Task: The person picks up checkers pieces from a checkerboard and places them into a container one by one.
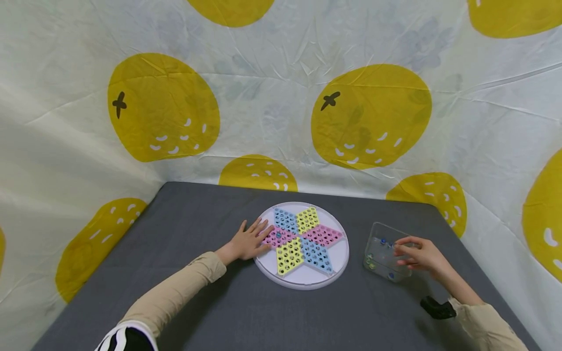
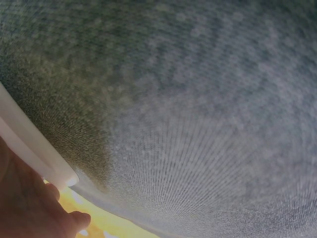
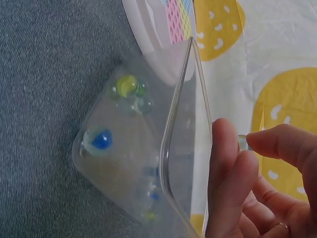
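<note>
A round white Chinese checkers board (image 1: 338,258) with a star of pink, yellow and blue hole patches lies on the table. My left hand (image 1: 250,240) rests at its left rim, fingers spread over the pink patch, near a dark marble (image 1: 278,235) in that patch. Over at the right, my right hand (image 1: 419,254) is above the rim of a clear plastic box (image 1: 373,231). Between thumb and fingertips it pinches a small clear marble (image 3: 242,142). Inside the box lie several marbles, among them a yellow-green one (image 3: 127,85) and a blue one (image 3: 102,139).
A dark grey cloth (image 1: 272,312) covers the table. White fabric with yellow fruit shapes (image 1: 373,117) hangs behind and at both sides. A black device (image 1: 438,308) sits at the right wrist. The box stands to the right of the board, with table between them.
</note>
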